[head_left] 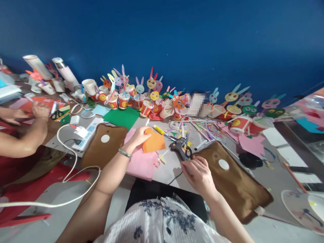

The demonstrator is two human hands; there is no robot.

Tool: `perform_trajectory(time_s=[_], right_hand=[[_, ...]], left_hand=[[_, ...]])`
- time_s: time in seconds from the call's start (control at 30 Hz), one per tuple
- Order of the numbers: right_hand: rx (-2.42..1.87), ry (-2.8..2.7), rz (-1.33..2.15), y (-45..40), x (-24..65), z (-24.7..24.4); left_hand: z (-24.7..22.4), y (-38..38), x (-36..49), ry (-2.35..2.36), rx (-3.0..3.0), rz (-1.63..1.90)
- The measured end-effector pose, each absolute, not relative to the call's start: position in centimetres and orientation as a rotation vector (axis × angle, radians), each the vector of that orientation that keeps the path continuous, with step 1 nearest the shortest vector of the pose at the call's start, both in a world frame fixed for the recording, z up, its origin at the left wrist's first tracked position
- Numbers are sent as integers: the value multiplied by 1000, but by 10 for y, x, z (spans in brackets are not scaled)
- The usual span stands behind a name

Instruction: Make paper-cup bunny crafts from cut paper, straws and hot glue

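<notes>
Your left hand point(138, 137) has the orange paper point(154, 141): thumb on top near its left edge, paper pinched against the fingers below. A thin white piece point(147, 122) sticks up just above that hand; can't tell if you're holding it too. Orange paper sits partly over the pink paper point(139, 166), in front of you on the table point(162, 176).

Your right hand point(198, 172) is at the butt of the black glue gun point(178, 148). Fingers bent and close together; can't tell whether they grip the handle or just touch it. Nozzle end points up-left, toward the orange paper. Scissors point(188, 149) lie right beside the gun, black loop near your fingertips. Yellow cutter point(158, 130) is just past the orange paper's top edge. Small pink cutout point(157, 163) and a pale leaf-shaped piece point(162, 159) lie between your hands.

Brown pouch on each side of you: left one point(101, 152) next to the power strip point(88, 135), right one point(227, 184) beyond your right hand. Green sheet point(123, 116) is behind the left pouch. Paper cups point(146, 108) with rabbit faces line the back by the blue wall point(162, 40).
</notes>
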State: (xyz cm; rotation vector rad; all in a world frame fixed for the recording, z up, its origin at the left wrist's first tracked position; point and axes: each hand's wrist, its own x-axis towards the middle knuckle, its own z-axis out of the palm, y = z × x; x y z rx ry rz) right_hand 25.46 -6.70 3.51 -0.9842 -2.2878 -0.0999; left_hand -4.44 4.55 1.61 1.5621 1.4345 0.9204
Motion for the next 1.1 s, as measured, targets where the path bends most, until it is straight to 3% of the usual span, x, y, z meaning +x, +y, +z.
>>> perform_trajectory(time_s=[0.3, 0.6, 0.8, 1.1], right_hand=[[-1154, -2335, -175, -68, 271, 27], [-1778, -2435, -185, -42, 244, 18], [-1709, -2413, -60, -38, 244, 14], [-1903, -2041, -292, -43, 295, 35]], left_hand=[[23, 45, -44, 1465, 1389, 996], [35, 37, -39, 1334, 1138, 1074], [33, 46, -40, 1191, 871, 1195], [24, 54, -44, 1008, 765, 1171]])
